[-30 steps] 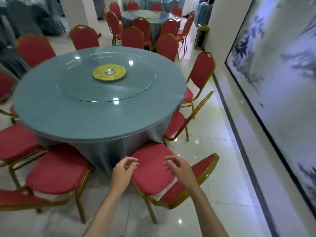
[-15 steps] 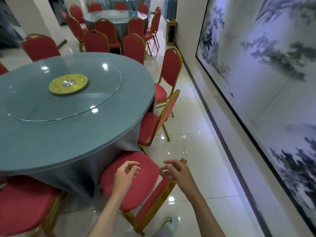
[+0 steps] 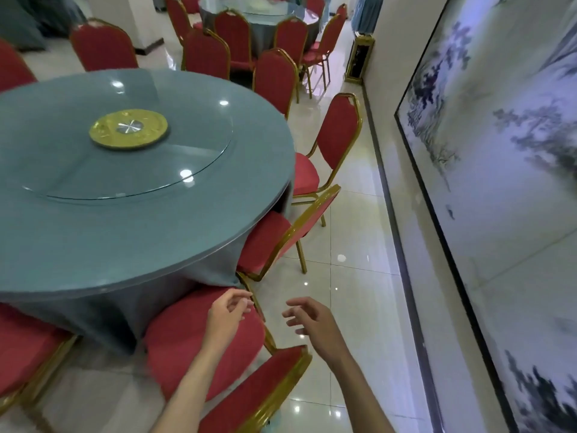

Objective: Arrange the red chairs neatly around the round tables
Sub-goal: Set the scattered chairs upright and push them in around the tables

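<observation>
Our left hand and right hand hover loosely spread, holding nothing. The next chair sits skewed at the round table (seat under its rim); we should grip its backrest evenly, squaring it.

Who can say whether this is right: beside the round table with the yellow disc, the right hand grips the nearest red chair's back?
No. The head view shows the right hand open, gripping nothing, near the nearest red chair's back. The round table with the yellow disc is there.
</observation>
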The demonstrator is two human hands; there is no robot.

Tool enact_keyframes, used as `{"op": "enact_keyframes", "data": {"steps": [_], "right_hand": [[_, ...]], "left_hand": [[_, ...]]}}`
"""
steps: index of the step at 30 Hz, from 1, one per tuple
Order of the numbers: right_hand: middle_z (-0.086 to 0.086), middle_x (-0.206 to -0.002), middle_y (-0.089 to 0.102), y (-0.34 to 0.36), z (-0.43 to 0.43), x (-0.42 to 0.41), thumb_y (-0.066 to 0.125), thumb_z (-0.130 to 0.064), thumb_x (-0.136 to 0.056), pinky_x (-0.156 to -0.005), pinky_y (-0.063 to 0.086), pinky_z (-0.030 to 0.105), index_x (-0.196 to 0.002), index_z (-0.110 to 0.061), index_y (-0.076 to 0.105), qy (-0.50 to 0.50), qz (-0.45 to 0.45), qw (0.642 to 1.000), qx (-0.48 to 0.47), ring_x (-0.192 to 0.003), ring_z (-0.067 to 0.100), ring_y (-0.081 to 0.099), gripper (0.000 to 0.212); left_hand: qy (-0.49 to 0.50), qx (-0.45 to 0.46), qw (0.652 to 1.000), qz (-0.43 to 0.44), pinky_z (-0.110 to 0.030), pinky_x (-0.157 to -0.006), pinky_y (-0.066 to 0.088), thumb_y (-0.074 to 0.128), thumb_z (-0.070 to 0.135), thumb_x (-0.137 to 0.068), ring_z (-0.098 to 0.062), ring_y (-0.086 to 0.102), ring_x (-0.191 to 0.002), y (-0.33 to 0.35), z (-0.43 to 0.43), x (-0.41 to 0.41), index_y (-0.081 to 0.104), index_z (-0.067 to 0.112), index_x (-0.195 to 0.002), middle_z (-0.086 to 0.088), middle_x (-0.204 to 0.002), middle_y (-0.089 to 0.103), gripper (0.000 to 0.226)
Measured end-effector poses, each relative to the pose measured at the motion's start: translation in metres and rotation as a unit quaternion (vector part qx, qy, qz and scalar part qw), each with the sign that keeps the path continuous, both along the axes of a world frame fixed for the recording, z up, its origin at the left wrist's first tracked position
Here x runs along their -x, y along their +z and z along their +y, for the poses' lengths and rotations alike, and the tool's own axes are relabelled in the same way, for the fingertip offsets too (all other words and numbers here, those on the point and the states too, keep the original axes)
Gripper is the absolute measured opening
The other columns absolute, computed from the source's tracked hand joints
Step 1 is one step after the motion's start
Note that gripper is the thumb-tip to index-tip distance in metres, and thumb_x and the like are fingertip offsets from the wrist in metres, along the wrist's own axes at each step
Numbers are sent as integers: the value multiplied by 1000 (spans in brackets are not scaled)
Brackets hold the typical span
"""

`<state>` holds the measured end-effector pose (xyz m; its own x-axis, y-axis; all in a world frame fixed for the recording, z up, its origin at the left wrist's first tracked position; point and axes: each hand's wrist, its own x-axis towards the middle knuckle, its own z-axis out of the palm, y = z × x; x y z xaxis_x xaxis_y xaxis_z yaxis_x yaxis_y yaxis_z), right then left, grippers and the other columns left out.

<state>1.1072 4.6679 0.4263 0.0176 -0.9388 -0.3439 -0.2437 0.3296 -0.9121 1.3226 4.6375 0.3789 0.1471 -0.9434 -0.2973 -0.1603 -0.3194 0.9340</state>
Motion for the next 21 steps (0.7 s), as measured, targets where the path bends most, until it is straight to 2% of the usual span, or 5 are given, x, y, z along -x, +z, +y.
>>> {"op": "enact_keyframes", "data": {"steps": [6,16,18,21], "right_hand": [[-5,-98,78,-8,-27,19,55,-25,-104,-83,60,34,-110,-26,70,80,7,997,-7,-91,12,74,17],[-8,-99,77,-23,-21,47,55,-23,-103,-85,61,37,-110,-26,72,262,13,965,-12,-94,10,73,18],[-8,-101,77,-28,-13,52,56,-22,-103,-86,59,33,-110,-26,72,295,12,955,-9,-97,8,72,19],[-11,-112,72,-42,5,56,58,-23,-103,-88,53,19,-118,-29,71,352,28,936,-4,-105,-2,66,20]], "left_hand": [[49,0,999,-18,-33,-75,58,60,5,-99,-15,74,-81,10,-1,17,74,19,-97,1,-88,78,20],[221,-14,974,-38,-32,-72,57,57,2,-99,-18,74,-81,12,82,36,73,17,-96,1,-85,78,22],[264,-11,963,-51,-30,-74,59,55,4,-100,-16,73,-81,13,108,45,73,17,-96,-1,-86,77,22],[311,-10,944,-106,-30,-73,60,56,9,-101,-8,72,-80,11,150,54,72,25,-96,3,-87,76,23]]}}
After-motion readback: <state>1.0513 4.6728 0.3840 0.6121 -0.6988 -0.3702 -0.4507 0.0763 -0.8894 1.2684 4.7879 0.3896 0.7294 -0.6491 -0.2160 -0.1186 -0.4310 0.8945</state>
